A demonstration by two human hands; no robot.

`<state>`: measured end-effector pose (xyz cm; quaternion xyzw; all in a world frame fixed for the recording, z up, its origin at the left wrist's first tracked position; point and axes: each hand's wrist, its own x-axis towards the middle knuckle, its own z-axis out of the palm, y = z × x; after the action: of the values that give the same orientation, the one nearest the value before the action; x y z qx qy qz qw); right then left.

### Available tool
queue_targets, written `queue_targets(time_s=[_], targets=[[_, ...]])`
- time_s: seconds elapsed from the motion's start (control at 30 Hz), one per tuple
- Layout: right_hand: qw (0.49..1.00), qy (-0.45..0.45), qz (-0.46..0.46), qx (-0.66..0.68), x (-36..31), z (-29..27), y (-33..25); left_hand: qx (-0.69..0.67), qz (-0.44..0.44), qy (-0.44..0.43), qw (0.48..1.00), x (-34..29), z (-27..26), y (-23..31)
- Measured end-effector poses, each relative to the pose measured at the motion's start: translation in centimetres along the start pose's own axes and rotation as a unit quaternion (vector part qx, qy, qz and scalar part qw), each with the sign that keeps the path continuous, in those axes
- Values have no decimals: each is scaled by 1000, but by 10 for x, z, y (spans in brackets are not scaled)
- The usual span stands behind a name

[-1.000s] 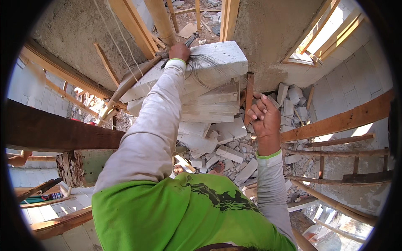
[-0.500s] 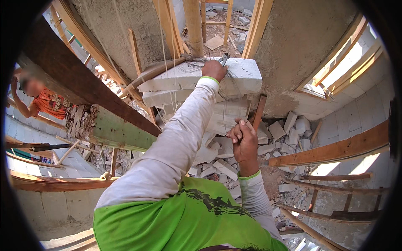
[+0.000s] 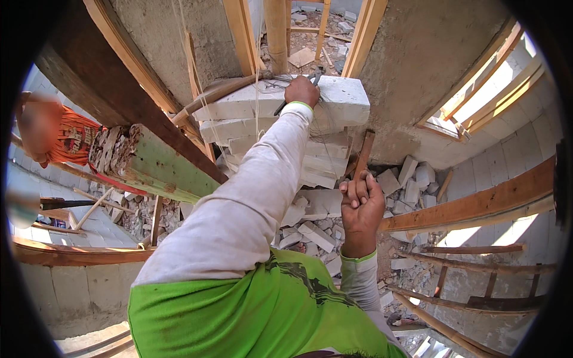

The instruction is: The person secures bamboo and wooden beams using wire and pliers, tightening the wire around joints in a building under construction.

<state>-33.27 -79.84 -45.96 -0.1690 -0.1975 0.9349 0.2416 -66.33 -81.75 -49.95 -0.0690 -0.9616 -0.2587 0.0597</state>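
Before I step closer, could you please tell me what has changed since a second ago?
The left hand has moved right along the white blocks, away from the end of the wooden pole; the right hand has come left and closer in. A co-worker's orange shirt has come into view. The left hand still holds the pliers.

Pincers (image 3: 318,76): a dark metal hand tool, its middle hidden inside the closed left hand (image 3: 302,91); it slanted above the top block, head toward the far right, a handle end showing at the near left. Its jaws were too small to read.
Wire (image 3: 274,85): thin, loose strands, tangled over the block's top and drooping down its near side.
Block stack (image 3: 348,98): pale, chipped slabs, piled flat and unevenly.
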Motion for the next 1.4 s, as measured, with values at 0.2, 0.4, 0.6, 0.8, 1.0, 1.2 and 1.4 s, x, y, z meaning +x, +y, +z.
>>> queue_targets(time_s=[0.2,0.4,0.6,0.8,1.0,1.2,1.4], targets=[[983,-52,-171,-43,-73,-38,-77,24,-1,-80,997,5,-8,-3],[978,61,-195,-36,-109,-60,-88,15,35,-37,999,-3,-6,-5],[820,170,-546,-34,-207,-99,-188,11,62,-9,998,2,-3,-1],[749,277,-583,-151,-334,-131,-199,26,103,-7,994,-7,-9,-6],[836,323,-402,-191,-277,-180,-118,-26,78,11,997,-5,-44,-13],[944,222,-179,-164,-154,-175,-65,-127,129,26,983,-51,-126,2],[962,103,-227,-109,-83,-138,-40,-423,141,-215,869,-214,-155,-5]])
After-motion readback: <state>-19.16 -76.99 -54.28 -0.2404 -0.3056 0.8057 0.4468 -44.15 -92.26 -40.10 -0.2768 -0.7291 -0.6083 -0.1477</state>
